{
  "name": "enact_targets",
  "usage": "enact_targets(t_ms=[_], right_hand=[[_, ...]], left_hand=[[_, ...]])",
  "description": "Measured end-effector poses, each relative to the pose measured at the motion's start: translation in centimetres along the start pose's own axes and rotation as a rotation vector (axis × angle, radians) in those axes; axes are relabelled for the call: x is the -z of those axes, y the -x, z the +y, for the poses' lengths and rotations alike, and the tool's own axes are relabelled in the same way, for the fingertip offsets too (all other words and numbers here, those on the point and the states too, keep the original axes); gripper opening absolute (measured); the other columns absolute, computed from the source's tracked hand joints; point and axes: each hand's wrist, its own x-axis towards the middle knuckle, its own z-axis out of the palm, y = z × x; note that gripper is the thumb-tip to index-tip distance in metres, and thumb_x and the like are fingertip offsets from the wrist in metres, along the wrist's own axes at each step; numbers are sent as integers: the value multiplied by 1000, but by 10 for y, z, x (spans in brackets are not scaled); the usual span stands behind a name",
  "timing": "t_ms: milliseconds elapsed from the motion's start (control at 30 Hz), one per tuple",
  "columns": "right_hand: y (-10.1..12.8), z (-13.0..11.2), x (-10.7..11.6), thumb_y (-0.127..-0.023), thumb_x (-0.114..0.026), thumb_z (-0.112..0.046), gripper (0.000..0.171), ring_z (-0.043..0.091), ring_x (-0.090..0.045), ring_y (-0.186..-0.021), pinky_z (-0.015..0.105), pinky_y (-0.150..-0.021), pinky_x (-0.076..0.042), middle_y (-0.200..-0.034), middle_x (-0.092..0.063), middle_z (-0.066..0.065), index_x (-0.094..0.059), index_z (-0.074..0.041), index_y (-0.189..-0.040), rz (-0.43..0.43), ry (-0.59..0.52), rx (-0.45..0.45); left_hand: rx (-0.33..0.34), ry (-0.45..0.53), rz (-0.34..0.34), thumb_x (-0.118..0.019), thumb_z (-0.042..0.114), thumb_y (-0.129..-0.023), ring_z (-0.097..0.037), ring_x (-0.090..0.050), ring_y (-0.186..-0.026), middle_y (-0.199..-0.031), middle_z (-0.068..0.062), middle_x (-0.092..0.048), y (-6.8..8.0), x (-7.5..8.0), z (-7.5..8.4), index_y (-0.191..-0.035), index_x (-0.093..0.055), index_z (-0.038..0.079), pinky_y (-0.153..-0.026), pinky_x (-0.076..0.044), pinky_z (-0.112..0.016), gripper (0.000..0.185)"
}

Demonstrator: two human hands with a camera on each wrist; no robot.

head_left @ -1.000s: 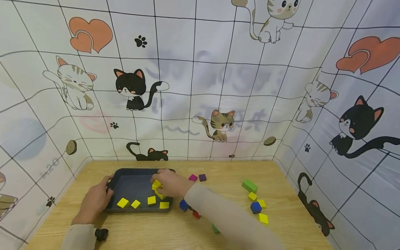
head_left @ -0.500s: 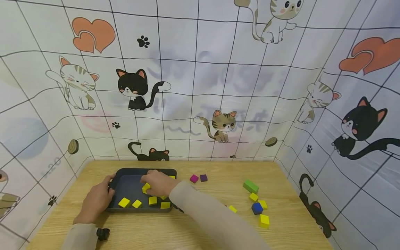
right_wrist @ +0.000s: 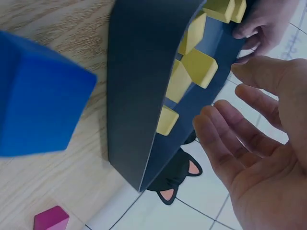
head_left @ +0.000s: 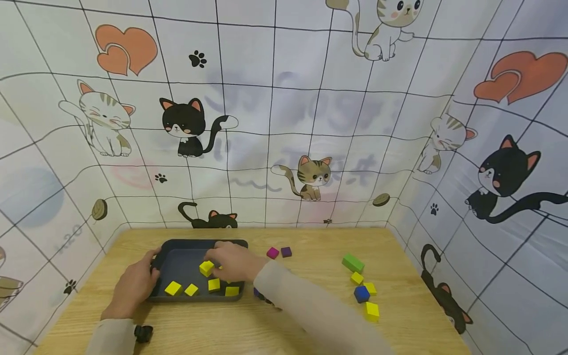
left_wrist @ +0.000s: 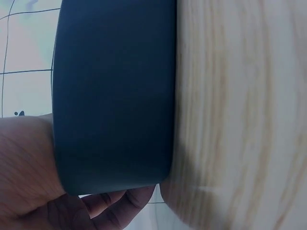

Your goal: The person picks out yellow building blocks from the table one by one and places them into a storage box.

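A dark shallow tray sits on the wooden table at the left. Several yellow cubes lie along its near side, and one more yellow cube lies on the tray floor by my right fingertips. My right hand hovers over the tray's right half. In the right wrist view this hand has relaxed, spread fingers and holds nothing, beside the tray wall. My left hand grips the tray's left rim, thumb over the edge. The left wrist view shows its fingers curled under the tray wall.
A magenta cube and a purple cube lie behind the tray's right end. At the right are a green block, three yellow cubes and a blue cube. Another blue block lies beside the tray. Cat-print cloth walls enclose the table.
My right hand carried a yellow cube leftward over the tray, let it go onto the tray floor and opened. My left hand stayed on the rim.
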Motion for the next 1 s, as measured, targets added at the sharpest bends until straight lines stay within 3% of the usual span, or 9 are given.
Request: enact_targets(t_ms=[200, 333, 467, 633, 700, 867, 1000], right_hand=[[27, 7, 7, -113, -75, -23, 39, 10, -73, -109, 18, -93, -59, -145, -78, 5, -77, -18, -152, 26, -56, -45], [48, 17, 12, -113, -76, -25, 39, 8, -73, -103, 18, -87, -59, -144, -79, 3, -78, -19, -151, 43, -65, -94], [74, 32, 18, -112, -78, -25, 39, 10, -75, -109, 23, -93, -62, -143, -78, 1, -78, -18, -151, 64, -68, -136], [110, 52, 21, -113, -78, -28, 38, 17, -78, -124, 35, -104, -66, -143, -78, 0, -78, -20, -150, 103, -56, -188], [125, 61, 22, -112, -79, -28, 38, 22, -78, -127, 40, -106, -66, -143, -79, 2, -78, -20, -149, 117, -61, -218], [167, 83, 23, -111, -81, -26, 38, 31, -77, -126, 51, -105, -67, -141, -79, 7, -79, -17, -148, 130, -129, -309], [203, 104, 19, -111, -79, -24, 37, 31, -75, -123, 54, -104, -66, -139, -78, 10, -79, -14, -146, 157, -188, -385]], left_hand=[[-1, 6, -3, -58, 3, -108, -26, -53, -72, -140, -43, -70, 2, -2, -2, -170, -44, -4, -60, -39, -39, 64], [-1, 5, -2, -58, 3, -108, -26, -52, -70, -120, -38, -74, 0, -1, -2, -170, -44, -4, -60, -38, -39, 64], [-8, 2, -3, -58, 3, -107, -26, -53, -70, -100, -26, -72, -4, 1, 0, -170, -44, -5, -61, -39, -39, 65], [-12, -5, -3, -59, 3, -107, -26, -52, -69, -94, -21, -68, -6, 1, 1, -170, -44, -5, -61, -39, -39, 65], [-14, -7, 0, -59, 3, -107, -26, -52, -69, -99, -26, -71, -6, 1, 1, -170, -44, -5, -61, -39, -39, 65], [1, -8, -7, -59, 3, -107, -27, -52, -70, -105, -31, -73, -2, 2, 2, -170, -44, -5, -60, -39, -40, 65], [16, -10, -24, -58, 4, -107, -27, -52, -69, -94, -23, -69, -1, 3, 3, -171, -42, -4, -60, -38, -39, 66]])
